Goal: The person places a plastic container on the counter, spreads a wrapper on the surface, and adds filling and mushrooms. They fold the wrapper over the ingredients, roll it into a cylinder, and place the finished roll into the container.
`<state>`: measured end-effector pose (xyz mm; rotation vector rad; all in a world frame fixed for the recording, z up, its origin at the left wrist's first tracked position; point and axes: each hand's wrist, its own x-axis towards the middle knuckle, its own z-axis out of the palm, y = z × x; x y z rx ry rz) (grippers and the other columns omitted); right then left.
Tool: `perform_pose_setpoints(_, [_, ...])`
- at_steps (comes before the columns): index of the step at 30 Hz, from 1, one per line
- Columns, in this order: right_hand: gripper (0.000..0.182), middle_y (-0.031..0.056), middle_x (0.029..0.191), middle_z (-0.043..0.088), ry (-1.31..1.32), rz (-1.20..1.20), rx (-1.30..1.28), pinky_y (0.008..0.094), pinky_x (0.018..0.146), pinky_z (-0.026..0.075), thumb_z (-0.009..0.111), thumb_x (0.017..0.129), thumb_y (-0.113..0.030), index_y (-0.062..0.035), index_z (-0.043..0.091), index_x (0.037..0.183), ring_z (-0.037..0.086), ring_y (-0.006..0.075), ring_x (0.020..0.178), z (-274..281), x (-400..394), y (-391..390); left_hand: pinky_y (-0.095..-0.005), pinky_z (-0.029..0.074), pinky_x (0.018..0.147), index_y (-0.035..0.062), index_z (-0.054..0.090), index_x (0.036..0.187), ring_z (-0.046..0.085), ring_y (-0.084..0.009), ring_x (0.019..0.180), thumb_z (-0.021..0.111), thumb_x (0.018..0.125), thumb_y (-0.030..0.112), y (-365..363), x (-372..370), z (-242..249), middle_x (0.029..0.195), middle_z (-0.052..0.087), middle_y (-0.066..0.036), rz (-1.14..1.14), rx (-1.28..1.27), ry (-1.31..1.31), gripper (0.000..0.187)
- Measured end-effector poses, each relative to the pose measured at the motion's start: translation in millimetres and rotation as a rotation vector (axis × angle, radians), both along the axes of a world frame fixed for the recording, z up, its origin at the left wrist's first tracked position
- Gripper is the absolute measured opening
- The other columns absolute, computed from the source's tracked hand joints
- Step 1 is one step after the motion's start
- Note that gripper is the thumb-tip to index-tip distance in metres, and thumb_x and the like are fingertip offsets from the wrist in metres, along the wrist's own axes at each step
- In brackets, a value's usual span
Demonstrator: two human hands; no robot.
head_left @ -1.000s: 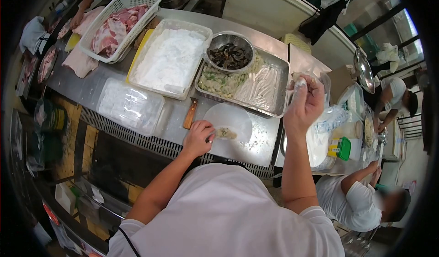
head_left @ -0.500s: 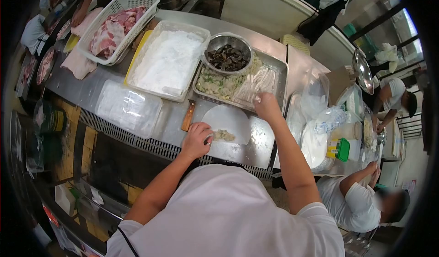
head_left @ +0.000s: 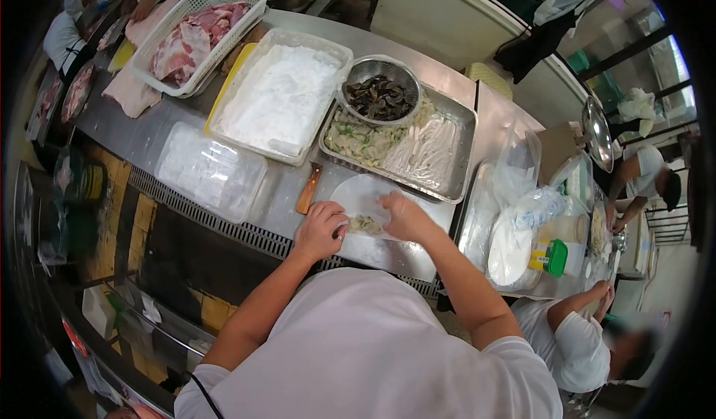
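Note:
On the steel counter in front of me lies a thin white round sheet with a small mound of pale, green-flecked filling near its close edge. My left hand is closed at the sheet's left side, and a small dark thing shows between its thumb and fingers. Over the right side of the sheet, beside the filling, my right hand has its fingers pinched together; what they hold is hidden. Behind the sheet stands a metal tray of chopped filling and whitish strips. A wooden-handled tool lies beyond my left hand.
A metal colander of dark pieces rests on the tray. Left are a tub of white powder, a lidded clear container and a white basket of raw meat. Bags and a green-lidded tub stand right. Other people work nearby.
My right hand has moved from the whitish strips in the tray down to the filling on the white sheet. My left hand has stayed at the sheet's left side.

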<state>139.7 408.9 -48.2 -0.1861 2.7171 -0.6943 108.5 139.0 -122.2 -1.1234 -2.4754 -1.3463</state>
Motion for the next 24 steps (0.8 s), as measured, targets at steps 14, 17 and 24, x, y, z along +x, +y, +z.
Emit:
perform_pose_setpoints(14, [0.041, 0.0187, 0.114, 0.064, -0.06, 0.117, -0.008, 0.0502, 0.094, 0.059, 0.074, 0.086, -0.003, -0.0038, 0.071, 0.127, 0.07, 0.0409, 0.107, -9.6, 17.5, -21.1, -0.0492, 0.049, 0.106, 0.0058, 0.072, 0.1, 0.062, -0.037, 0.117, 0.077, 0.076, 0.003, 1.2, -0.5, 2.8, 0.116, 0.067, -0.011, -0.004, -0.029, 0.002, 0.025])
perform_pose_setpoints(17, [0.039, 0.019, 0.117, 0.065, -0.048, 0.064, -0.033, 0.0507, 0.094, 0.059, 0.074, 0.086, -0.005, -0.0027, 0.072, 0.125, 0.07, 0.0418, 0.107, -4.3, 21.2, -22.1, -0.0496, 0.049, 0.108, 0.0057, 0.072, 0.102, 0.062, -0.037, 0.118, 0.077, 0.077, 0.003, -0.2, -0.7, 3.2, 0.118, 0.067, -0.012, -0.008, -0.047, -0.029, 0.025])
perform_pose_setpoints(24, [0.04, 0.0218, 0.112, 0.07, 0.207, -0.112, -0.08, 0.0501, 0.094, 0.059, 0.074, 0.088, -0.011, -0.0019, 0.075, 0.126, 0.072, 0.0409, 0.107, 23.6, -7.1, -5.0, -0.0515, 0.049, 0.11, 0.0056, 0.073, 0.105, 0.062, -0.0394, 0.124, 0.077, 0.077, 0.004, 0.8, -0.4, 3.1, 0.124, 0.067, -0.015, 0.009, -0.035, -0.006, 0.028])
